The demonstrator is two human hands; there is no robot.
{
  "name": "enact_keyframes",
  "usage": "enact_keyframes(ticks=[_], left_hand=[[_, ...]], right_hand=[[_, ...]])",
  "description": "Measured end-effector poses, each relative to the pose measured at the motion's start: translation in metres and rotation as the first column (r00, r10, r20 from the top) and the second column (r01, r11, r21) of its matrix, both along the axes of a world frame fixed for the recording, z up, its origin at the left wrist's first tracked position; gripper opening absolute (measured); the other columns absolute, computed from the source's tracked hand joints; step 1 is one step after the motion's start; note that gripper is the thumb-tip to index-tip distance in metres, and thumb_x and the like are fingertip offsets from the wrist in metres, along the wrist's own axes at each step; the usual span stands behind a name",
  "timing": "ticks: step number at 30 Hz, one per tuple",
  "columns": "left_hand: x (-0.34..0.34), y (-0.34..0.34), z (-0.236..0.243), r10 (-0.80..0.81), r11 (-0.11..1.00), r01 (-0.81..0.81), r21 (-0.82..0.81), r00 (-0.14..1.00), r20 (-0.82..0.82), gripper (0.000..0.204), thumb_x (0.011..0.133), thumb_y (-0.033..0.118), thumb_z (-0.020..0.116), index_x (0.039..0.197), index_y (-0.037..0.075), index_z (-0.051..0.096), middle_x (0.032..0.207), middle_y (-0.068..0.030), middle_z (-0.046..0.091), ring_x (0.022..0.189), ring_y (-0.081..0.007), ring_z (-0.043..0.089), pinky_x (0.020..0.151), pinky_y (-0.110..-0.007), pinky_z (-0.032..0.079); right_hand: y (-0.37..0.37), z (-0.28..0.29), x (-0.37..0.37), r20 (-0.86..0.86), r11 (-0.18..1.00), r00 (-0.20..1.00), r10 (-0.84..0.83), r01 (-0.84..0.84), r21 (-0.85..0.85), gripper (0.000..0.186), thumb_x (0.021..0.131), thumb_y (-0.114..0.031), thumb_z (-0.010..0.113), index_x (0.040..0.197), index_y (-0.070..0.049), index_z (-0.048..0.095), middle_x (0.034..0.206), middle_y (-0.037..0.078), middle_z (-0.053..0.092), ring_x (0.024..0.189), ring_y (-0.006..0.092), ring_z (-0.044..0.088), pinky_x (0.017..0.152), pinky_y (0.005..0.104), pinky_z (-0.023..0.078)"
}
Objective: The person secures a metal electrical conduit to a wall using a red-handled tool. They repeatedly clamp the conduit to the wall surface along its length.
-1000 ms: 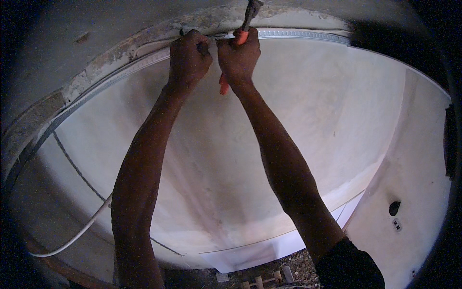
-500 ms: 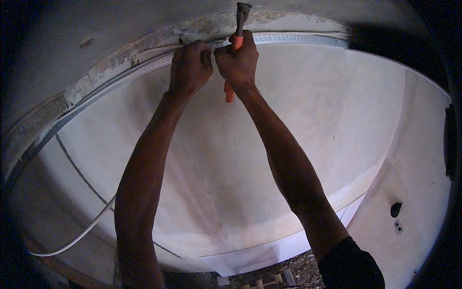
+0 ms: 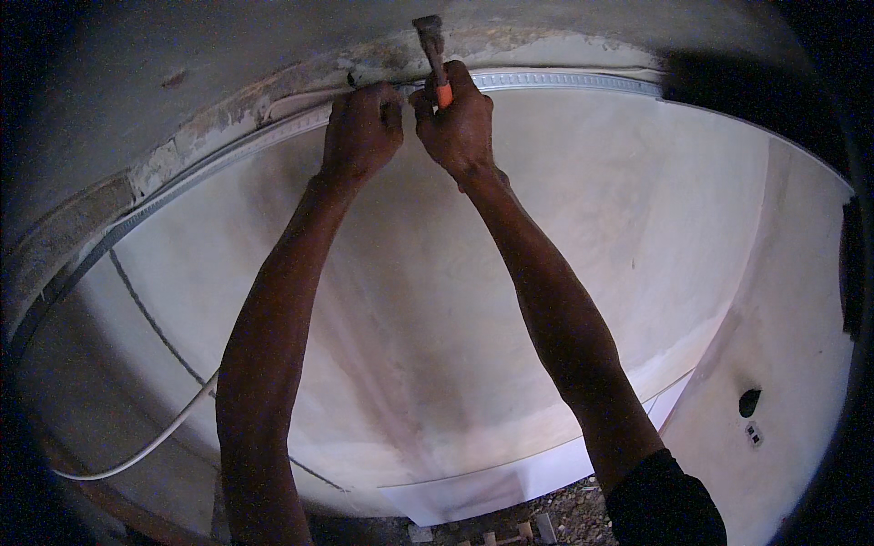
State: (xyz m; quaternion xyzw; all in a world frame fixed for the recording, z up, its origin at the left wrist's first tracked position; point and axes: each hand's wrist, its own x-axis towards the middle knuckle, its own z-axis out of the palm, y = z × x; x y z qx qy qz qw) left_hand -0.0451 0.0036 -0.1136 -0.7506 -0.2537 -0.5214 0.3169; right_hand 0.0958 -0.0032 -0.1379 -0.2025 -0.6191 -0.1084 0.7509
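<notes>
Both my hands are raised to a slotted metal strip [image 3: 574, 83] running along the top of a pale plastered wall [image 3: 546, 227]. My left hand [image 3: 362, 132] is closed at the strip; what its fingers hold is hidden. Just right of it, my right hand [image 3: 458, 123] grips an orange-handled tool [image 3: 443, 91] whose dark metal head [image 3: 428, 32] points up against the rough grey concrete above. A white cable [image 3: 291, 102] runs along the concrete edge beside the strip.
A loose white cable [image 3: 155, 443] loops at the lower left. A wall socket [image 3: 753, 434] and a dark hole [image 3: 749, 402] are at the right. A white sheet [image 3: 492, 487] lines the lower wall, above rubble and wood offcuts [image 3: 519, 532]. A dark shadowed recess is at the upper right.
The tool's head has tilted leftward and its lower orange end has gone behind my right wrist. Both hands sit slightly lower in the picture, still beside each other at the strip.
</notes>
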Motion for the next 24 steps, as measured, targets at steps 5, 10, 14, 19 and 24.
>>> enact_keyframes(ticks=[5,10,14,19,24], left_hand=[[-0.002,0.013,-0.004,0.033,0.998,-0.033,0.052,0.999,0.000,0.007,0.079,0.008,0.059,0.083,0.004,0.061,0.082,-0.0176,0.064,0.082,-0.0392,0.060,0.073,-0.048,0.047],[0.000,0.012,-0.003,-0.035,0.998,0.035,0.050,0.999,-0.014,0.006,0.077,0.007,0.059,0.076,0.001,0.060,0.076,-0.0192,0.062,0.076,-0.0386,0.061,0.070,-0.047,0.047],[0.006,0.005,-0.006,-0.087,0.996,0.087,0.003,0.995,0.038,0.008,0.076,0.007,0.060,0.072,0.000,0.059,0.070,-0.0207,0.061,0.070,-0.0383,0.062,0.066,-0.045,0.048],[0.007,0.002,-0.006,-0.104,0.994,0.103,0.030,0.994,0.040,0.007,0.074,0.007,0.062,0.073,0.000,0.061,0.069,-0.0195,0.062,0.068,-0.0365,0.063,0.064,-0.043,0.049],[0.004,-0.001,-0.006,-0.140,0.990,0.137,0.037,0.987,0.078,0.007,0.074,0.008,0.064,0.075,0.001,0.063,0.072,-0.0186,0.064,0.070,-0.0343,0.065,0.066,-0.041,0.050]], right_hand=[[-0.004,-0.001,0.000,0.134,0.998,0.990,-0.054,0.057,-0.017,0.025,0.078,-0.002,0.063,0.097,-0.003,0.048,0.074,0.019,0.063,0.075,0.0366,0.066,0.064,0.0429,0.051],[0.002,-0.001,-0.003,0.162,0.995,0.983,-0.092,0.084,0.050,0.029,0.078,-0.003,0.063,0.100,0.000,0.045,0.081,0.023,0.061,0.079,0.0406,0.064,0.065,0.0436,0.050],[0.013,-0.005,-0.008,0.112,0.992,0.988,-0.105,0.096,0.084,0.033,0.078,-0.005,0.064,0.101,0.001,0.042,0.087,0.025,0.059,0.081,0.0423,0.062,0.068,0.0445,0.050],[0.017,-0.007,-0.015,0.030,0.987,0.996,-0.087,0.082,0.136,0.035,0.078,-0.007,0.065,0.101,0.000,0.040,0.086,0.023,0.057,0.080,0.0404,0.060,0.069,0.0452,0.048],[0.015,-0.008,-0.022,-0.014,0.989,0.997,-0.080,0.081,0.123,0.034,0.078,-0.008,0.065,0.098,-0.001,0.039,0.086,0.021,0.055,0.076,0.0382,0.057,0.067,0.0442,0.047]])
